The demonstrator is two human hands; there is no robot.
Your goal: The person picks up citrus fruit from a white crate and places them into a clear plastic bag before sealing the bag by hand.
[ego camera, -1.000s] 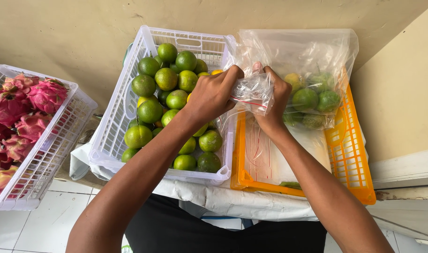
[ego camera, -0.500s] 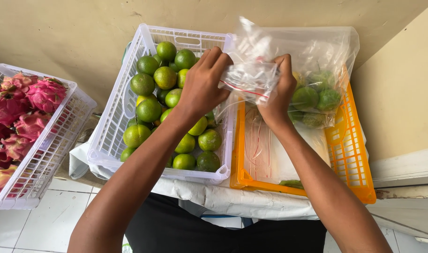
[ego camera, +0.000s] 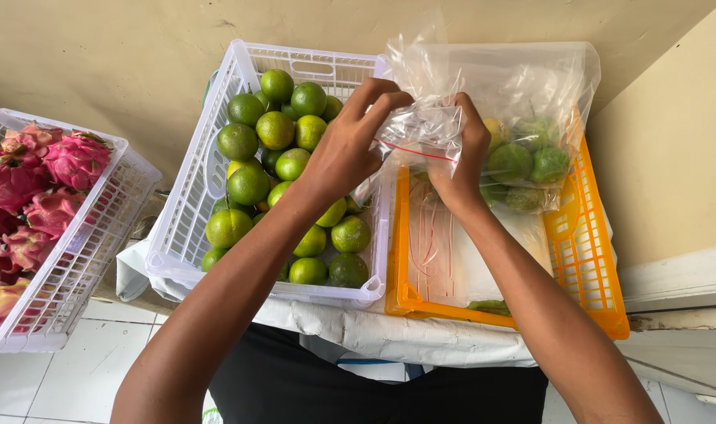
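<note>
**Desk:** Pinched between both sets of fingertips, what is it?

**Photographer:** A crumpled clear plastic bag (ego camera: pixel 420 129). The left hand (ego camera: pixel 350 149) nips its top edge from one side, the right hand (ego camera: pixel 461 161) closes on it from the other, both held over the seam between two crates. A second ago the hands gripped the film in closed fists; since then the left fingers have risen and now pick at the bag's edge, so I judge the bag is being teased open.

**Desk:** Surroundings, near to far?

**Photographer:** Nearest, a white cloth (ego camera: pixel 389 330) drapes the table edge. On it, a white lattice crate (ego camera: pixel 189 251) of glossy round green citrus (ego camera: pixel 252 184), some yellowing. Beside it, an orange lattice crate (ego camera: pixel 593 267), with a larger filmy bag of fruit (ego camera: pixel 522 157) at its far end. Off left, a second white crate (ego camera: pixel 75 267) holds scaly pink dragon fruit (ego camera: pixel 75 161). Behind stands a plain beige wall (ego camera: pixel 138 55).
</note>
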